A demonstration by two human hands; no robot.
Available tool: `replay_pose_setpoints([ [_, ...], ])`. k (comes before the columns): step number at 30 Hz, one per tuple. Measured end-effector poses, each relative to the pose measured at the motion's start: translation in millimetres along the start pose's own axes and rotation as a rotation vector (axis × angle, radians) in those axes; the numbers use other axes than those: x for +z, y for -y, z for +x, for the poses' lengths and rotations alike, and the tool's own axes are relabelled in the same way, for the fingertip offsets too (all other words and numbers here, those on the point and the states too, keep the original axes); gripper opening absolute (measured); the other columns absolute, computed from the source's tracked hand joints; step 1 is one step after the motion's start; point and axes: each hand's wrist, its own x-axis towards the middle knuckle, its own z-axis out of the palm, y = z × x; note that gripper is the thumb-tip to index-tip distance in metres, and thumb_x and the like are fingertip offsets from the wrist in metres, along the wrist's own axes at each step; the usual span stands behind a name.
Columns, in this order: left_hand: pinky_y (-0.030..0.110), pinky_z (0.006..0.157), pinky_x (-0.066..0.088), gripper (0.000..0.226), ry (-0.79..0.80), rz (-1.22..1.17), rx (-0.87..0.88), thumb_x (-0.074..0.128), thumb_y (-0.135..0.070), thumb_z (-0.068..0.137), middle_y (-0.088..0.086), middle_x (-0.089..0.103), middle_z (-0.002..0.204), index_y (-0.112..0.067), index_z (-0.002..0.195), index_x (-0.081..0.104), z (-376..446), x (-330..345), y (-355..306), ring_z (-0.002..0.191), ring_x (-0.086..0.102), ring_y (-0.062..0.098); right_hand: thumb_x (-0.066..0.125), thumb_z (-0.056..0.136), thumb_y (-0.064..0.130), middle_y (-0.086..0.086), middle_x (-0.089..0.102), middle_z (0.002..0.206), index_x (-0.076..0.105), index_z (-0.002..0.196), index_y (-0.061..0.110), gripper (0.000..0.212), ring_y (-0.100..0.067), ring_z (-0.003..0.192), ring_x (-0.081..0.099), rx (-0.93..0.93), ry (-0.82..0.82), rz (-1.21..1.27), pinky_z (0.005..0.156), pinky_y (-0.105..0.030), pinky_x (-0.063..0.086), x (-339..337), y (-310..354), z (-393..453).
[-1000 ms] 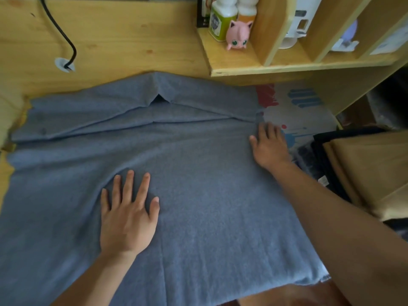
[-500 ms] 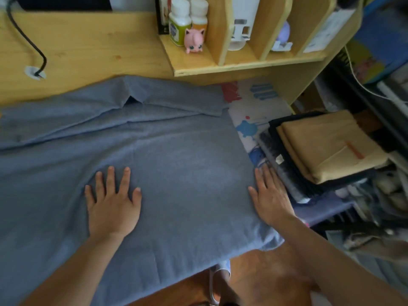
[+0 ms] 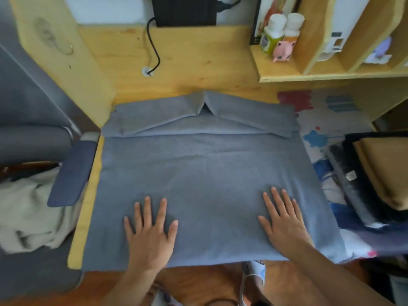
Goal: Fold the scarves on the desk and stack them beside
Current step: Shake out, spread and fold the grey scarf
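We count one flat grey-blue fleece scarf (image 3: 205,173); on it, left hand (image 3: 152,235) and right hand (image 3: 284,226) lie flat, fingers spread, gripping nothing.

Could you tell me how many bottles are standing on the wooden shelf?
2: a green-labelled bottle at the shelf's left end and an orange-labelled bottle right beside it, both behind the pink toy. Others may be hidden behind the dividers.

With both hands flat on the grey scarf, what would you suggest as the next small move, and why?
Probably pinch the near edge with both hands and fold it away toward the far band. The left hand and right hand lie flat near that edge of the grey scarf, which looks smooth, while only its far edge is folded over.
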Motion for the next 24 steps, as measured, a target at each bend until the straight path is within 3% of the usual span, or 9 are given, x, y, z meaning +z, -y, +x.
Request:
replay_pose_setpoints([
  [4,0.061,0.105,0.038,0.059,-0.135,-0.066,0.066,0.042,-0.055,0.092,0.02,0.053,0.141,-0.023,0.136,0.066,11.9,-15.5,8.9,0.128,0.048,0.044,0.042,0.09,0.05,-0.018,0.05,0.137,0.063,0.127,0.008,0.06,-0.044,0.123,0.048,0.06,-0.128,0.123,0.109,-0.056,0.036,-24.6,24.7,19.2],
  [7,0.058,0.11,0.036,0.061,-0.184,-0.069,0.085,0.038,-0.053,0.096,0.019,0.045,0.154,-0.021,0.143,0.059,66.3,-20.9,30.6,0.141,0.04,0.044,0.04,0.094,0.047,-0.017,0.054,0.135,0.062,0.127,0.009,0.055,-0.043,0.124,0.051,-0.105,-0.191,0.191,0.103,-0.051,0.045,-46.8,82.4,78.4],
  [11,0.058,0.119,0.027,0.067,-0.161,-0.007,0.137,0.028,-0.058,0.098,0.016,0.034,0.163,-0.024,0.154,0.046,129.1,-14.3,48.2,0.151,0.029,0.041,0.031,0.098,0.052,-0.014,0.048,0.15,0.054,0.142,0.014,0.063,-0.036,0.142,0.039,-0.33,-0.112,0.104,0.117,-0.049,0.033,-43.4,148.7,139.5],
  [13,0.057,0.123,0.021,0.069,-0.164,0.005,0.128,0.021,-0.061,0.1,0.011,0.026,0.167,-0.03,0.159,0.034,146.5,-10.1,54.4,0.154,0.022,0.037,0.019,0.099,0.058,-0.011,0.031,0.162,0.038,0.154,0.021,0.069,-0.033,0.152,0.022,-0.34,-0.057,0.05,0.123,-0.048,0.018,-41.9,150.2,158.9],
  [16,0.056,0.125,0.011,0.068,-0.201,0.028,0.092,0.019,-0.063,0.1,0.006,0.021,0.169,-0.035,0.161,0.025,153.0,-5.3,56.9,0.156,0.016,0.032,0.012,0.101,0.061,-0.004,0.003,0.17,0.01,0.162,0.03,0.068,-0.026,0.156,-0.002,-0.089,-0.041,0.006,0.125,-0.045,-0.001,-39.4,102.7,180.9],
  [18,0.059,0.125,0.009,0.068,-0.191,0.028,0.1,0.019,-0.064,0.1,0.005,0.019,0.17,-0.037,0.162,0.023,152.8,-4.8,56.4,0.157,0.015,0.031,0.014,0.1,0.062,-0.005,0.004,0.17,0.008,0.162,0.029,0.07,-0.024,0.156,-0.002,0.158,-0.031,0.033,0.126,-0.045,0.0,-41.4,55.7,187.1],
  [22,0.06,0.125,0.003,0.068,-0.116,0.065,0.076,0.013,-0.066,0.099,0.002,0.012,0.171,-0.04,0.162,0.016,148.6,-10.7,56.3,0.158,0.008,0.029,0.018,0.099,0.056,-0.025,0.032,0.156,0.037,0.152,0.009,0.073,-0.042,0.146,0.026,0.519,-0.032,0.126,0.12,-0.055,0.019,-67.2,11.9,197.2],
  [24,0.06,0.122,0.006,0.068,-0.099,0.062,0.036,0.023,-0.066,0.096,0.007,0.028,0.167,-0.038,0.158,0.031,150.4,-20.3,48.7,0.154,0.021,0.034,0.019,0.093,0.053,-0.032,0.052,0.136,0.055,0.134,-0.001,0.077,-0.046,0.129,0.045,0.38,-0.113,0.127,0.111,-0.058,0.033,-72.9,49.5,201.5],
])
